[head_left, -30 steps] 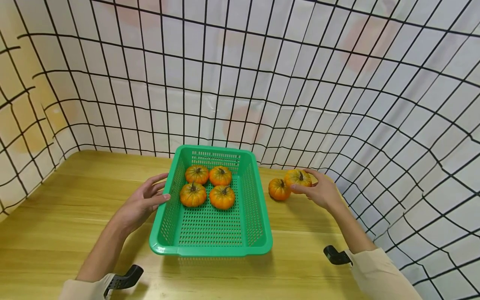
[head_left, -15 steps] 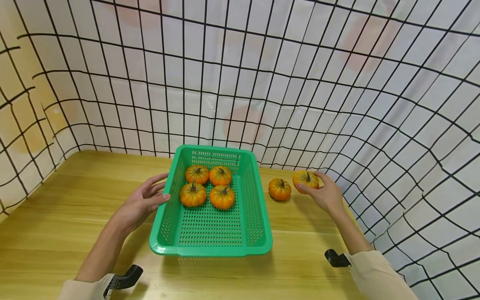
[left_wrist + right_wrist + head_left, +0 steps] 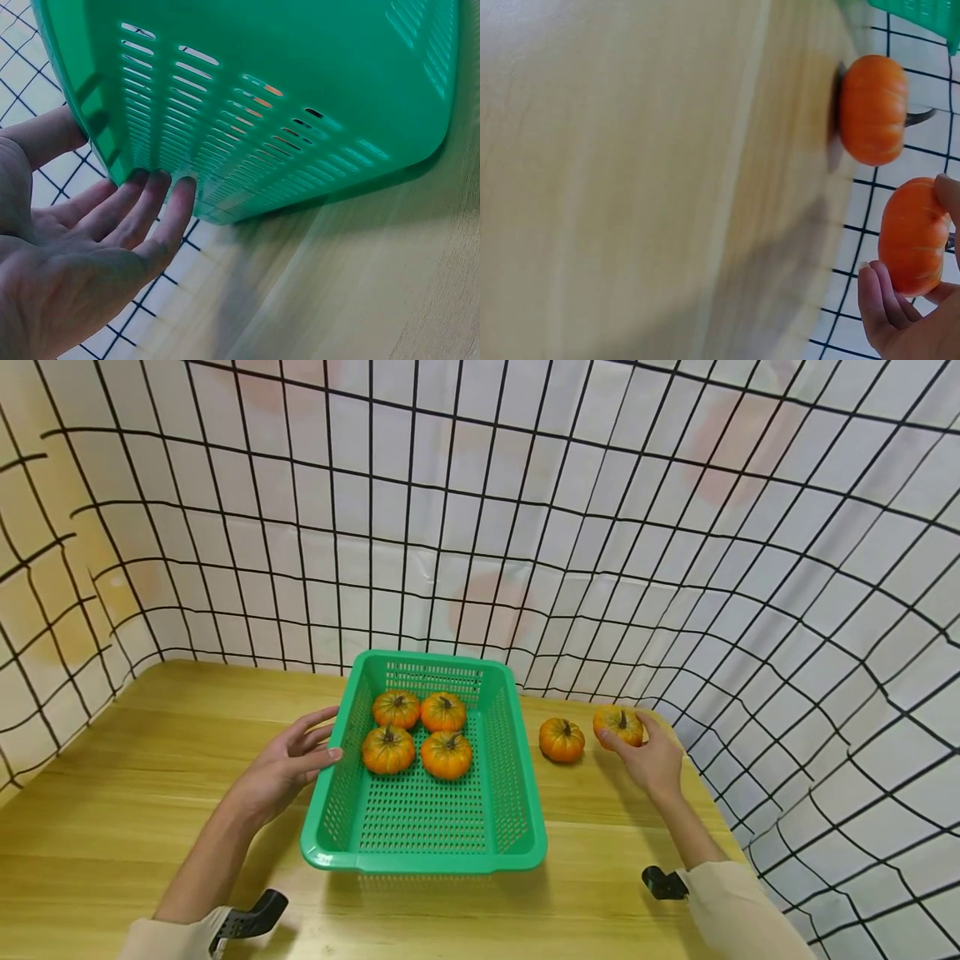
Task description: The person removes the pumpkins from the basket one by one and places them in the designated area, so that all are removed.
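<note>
My left hand (image 3: 279,770) rests against the left side of a green basket (image 3: 424,862). Its thumb lies at the rim while fairly straight fingers touch the slotted outer wall (image 3: 255,142). With my right hand (image 3: 654,753) I grip a small orange pumpkin (image 3: 617,725) between thumb and fingers, right of the basket. In the right wrist view this held pumpkin (image 3: 913,236) has its stem turned away from the tabletop, partly behind the thumb. Another pumpkin (image 3: 561,740) sits on the table between basket and right hand. Inside the basket are several more pumpkins (image 3: 446,755), grouped toward the back.
The wooden table (image 3: 600,868) ends at the back against a white wall covering with a black grid (image 3: 420,527). This gridded sheet also rises close beside my right arm. Black camera mounts (image 3: 253,917) stick out from both wrists.
My right hand has moved the gripped pumpkin right and slightly toward me, opening a gap from the other loose pumpkin. The left hand and basket have stayed in place.
</note>
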`<action>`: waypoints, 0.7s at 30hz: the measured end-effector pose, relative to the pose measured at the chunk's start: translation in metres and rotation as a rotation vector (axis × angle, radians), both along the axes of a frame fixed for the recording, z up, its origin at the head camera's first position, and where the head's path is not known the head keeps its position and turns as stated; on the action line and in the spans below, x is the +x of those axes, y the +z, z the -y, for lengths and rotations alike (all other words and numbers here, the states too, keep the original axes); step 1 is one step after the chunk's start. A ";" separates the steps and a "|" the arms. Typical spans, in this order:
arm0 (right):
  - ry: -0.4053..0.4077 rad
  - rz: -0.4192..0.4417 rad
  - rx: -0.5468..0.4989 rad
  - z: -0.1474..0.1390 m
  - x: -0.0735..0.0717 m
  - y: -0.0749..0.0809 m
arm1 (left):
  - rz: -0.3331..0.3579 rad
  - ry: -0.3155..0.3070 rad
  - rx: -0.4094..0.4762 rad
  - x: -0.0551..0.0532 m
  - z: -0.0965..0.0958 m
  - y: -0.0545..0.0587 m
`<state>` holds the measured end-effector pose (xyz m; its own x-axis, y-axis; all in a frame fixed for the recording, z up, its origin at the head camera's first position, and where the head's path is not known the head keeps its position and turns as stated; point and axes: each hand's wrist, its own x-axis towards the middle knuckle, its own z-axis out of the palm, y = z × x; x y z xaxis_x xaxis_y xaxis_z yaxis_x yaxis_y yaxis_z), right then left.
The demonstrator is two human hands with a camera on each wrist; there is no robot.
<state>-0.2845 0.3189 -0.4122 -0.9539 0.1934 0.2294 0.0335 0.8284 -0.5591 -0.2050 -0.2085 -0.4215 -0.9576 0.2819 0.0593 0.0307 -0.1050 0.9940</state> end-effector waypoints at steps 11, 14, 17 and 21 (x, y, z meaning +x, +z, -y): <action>-0.037 0.098 -0.070 0.000 -0.002 -0.016 | 0.005 0.000 -0.018 0.000 0.000 0.000; -0.046 0.115 -0.082 -0.001 -0.002 -0.021 | 0.004 0.000 -0.023 -0.001 0.000 0.000; -0.046 0.120 -0.085 -0.001 -0.002 -0.025 | 0.003 0.001 -0.022 -0.001 0.000 0.000; -0.035 0.134 -0.079 -0.001 -0.003 -0.027 | 0.004 0.004 -0.016 -0.001 0.001 0.000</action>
